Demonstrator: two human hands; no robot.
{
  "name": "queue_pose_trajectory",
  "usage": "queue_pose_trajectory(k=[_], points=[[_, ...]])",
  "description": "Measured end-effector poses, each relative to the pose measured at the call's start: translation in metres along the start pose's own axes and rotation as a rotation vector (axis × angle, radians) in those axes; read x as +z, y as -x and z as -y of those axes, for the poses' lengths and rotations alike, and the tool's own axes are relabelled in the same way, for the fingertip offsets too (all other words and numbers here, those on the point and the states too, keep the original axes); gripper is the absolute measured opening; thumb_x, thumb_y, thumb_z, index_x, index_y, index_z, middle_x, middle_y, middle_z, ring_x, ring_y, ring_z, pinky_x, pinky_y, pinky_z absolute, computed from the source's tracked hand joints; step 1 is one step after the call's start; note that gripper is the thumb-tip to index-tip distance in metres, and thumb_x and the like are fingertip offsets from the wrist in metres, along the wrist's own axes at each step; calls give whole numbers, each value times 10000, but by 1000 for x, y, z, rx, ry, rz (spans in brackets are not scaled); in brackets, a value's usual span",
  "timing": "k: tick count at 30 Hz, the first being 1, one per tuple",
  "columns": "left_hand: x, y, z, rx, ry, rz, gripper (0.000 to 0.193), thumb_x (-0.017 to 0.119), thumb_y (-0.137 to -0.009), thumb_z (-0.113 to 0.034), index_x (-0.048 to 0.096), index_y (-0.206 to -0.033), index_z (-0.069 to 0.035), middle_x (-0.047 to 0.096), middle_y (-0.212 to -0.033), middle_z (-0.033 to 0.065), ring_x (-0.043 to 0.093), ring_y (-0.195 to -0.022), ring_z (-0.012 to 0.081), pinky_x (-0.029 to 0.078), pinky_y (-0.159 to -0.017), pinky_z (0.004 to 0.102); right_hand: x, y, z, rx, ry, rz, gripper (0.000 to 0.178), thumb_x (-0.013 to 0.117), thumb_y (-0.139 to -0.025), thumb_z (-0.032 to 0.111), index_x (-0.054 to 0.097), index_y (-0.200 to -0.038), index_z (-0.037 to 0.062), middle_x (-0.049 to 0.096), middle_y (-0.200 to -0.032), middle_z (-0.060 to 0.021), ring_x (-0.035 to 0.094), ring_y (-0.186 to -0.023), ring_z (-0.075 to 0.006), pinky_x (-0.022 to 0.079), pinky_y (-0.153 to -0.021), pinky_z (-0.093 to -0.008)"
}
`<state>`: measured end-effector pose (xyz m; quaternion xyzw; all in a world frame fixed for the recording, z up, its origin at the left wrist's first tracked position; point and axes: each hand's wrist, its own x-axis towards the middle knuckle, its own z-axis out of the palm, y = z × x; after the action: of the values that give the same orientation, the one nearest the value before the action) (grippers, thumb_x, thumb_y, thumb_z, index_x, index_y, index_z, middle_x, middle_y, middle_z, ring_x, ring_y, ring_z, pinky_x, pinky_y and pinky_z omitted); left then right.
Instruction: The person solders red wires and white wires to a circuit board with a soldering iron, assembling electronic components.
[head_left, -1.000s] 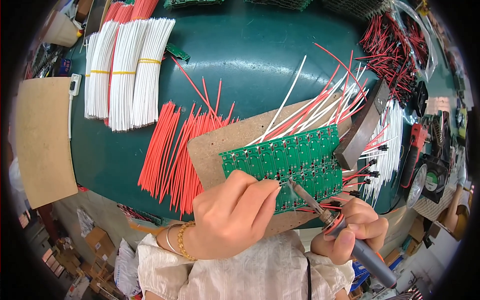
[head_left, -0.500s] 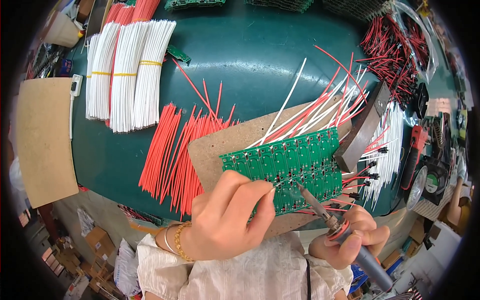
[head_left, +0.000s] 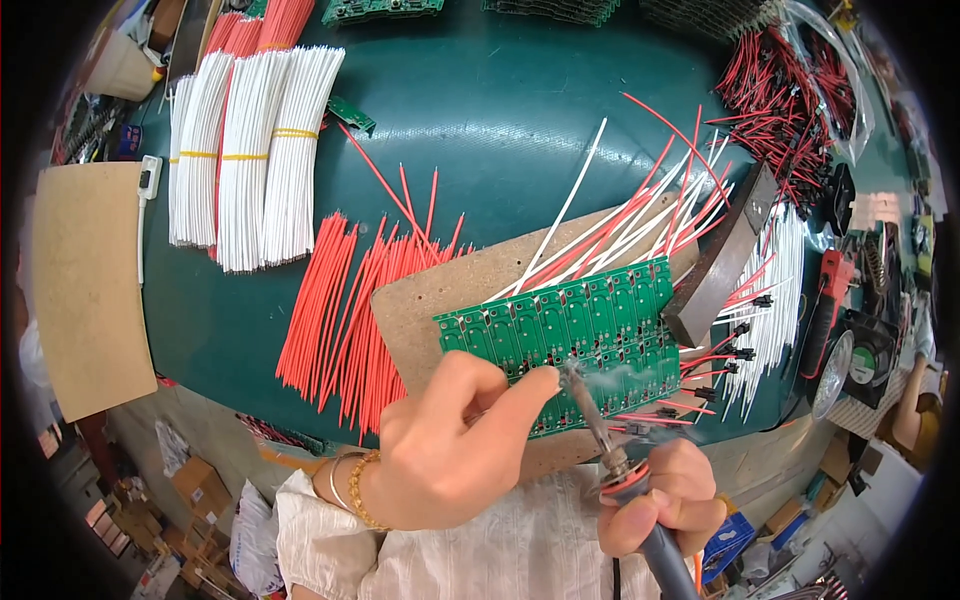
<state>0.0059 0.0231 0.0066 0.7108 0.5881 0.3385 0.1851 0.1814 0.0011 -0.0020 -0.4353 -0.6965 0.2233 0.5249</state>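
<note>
A green circuit board panel (head_left: 560,315) lies tilted on a brown fibreboard (head_left: 415,310), with white and red wires running out from its far edge. My left hand (head_left: 440,440) is closed over the panel, thumb and forefinger pinched near its middle. What the pinch holds is hidden by the fingertips. My right hand (head_left: 665,500) grips a soldering iron (head_left: 635,490) by its grey-blue handle. The iron's tip meets the panel just beside my left fingertips, and faint smoke drifts off to the right. A dark metal bar (head_left: 720,260) rests across the panel's right end.
Left of the fibreboard lie loose red wires (head_left: 340,310). Banded bundles of white wires (head_left: 250,160) sit farther back. White wires (head_left: 770,310) and a heap of red-and-black wires (head_left: 780,110) occupy the right. A small fan (head_left: 865,365) and a red-handled tool (head_left: 830,290) stand at the right edge.
The soldering iron and my right hand have moved left and lower, bringing the tip to my left fingertips. My left fingers have shifted slightly right. Smoke now shows at the tip.
</note>
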Motion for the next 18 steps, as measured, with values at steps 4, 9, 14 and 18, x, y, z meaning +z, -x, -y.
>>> queue_pose_trajectory(k=[4, 9, 14, 18], points=[[3, -6, -2, -80, 103, -98, 225, 699, -662, 36, 630, -866, -28, 509, -713, 44, 493, -453, 143, 404, -397, 276, -14, -3, -2, 10, 113, -32, 282, 559, -880, 144, 307, -799, 45, 455, -487, -31, 362, -397, -122, 288, -424, -286], [17, -11, -2, 32, 48, -84, 204, 697, -673, 29, 618, -855, -20, 517, -717, 44, 505, -457, 140, 399, -407, 270, 0, -11, -4, 73, 133, -189, 253, 486, -918, 171, 310, -783, 49, 435, -429, -16, 369, -395, -103, 308, -424, -281], [23, -12, 1, 66, -3, -55, 201, 695, -671, 10, 619, -855, -18, 508, -708, 43, 500, -453, 141, 385, -401, 272, -4, -16, -6, 91, 78, -53, 252, 514, -908, 163, 323, -787, 51, 466, -442, -13, 416, -397, -110, 377, -450, -269], [24, -14, 0, 106, -27, -43, 210, 680, -663, 9, 626, -864, -19, 498, -704, 42, 497, -451, 141, 383, -395, 273, -3, -20, -6, 99, 70, -73, 254, 531, -891, 157, 330, -771, 59, 435, -446, -11, 390, -404, -104, 389, -454, -285]])
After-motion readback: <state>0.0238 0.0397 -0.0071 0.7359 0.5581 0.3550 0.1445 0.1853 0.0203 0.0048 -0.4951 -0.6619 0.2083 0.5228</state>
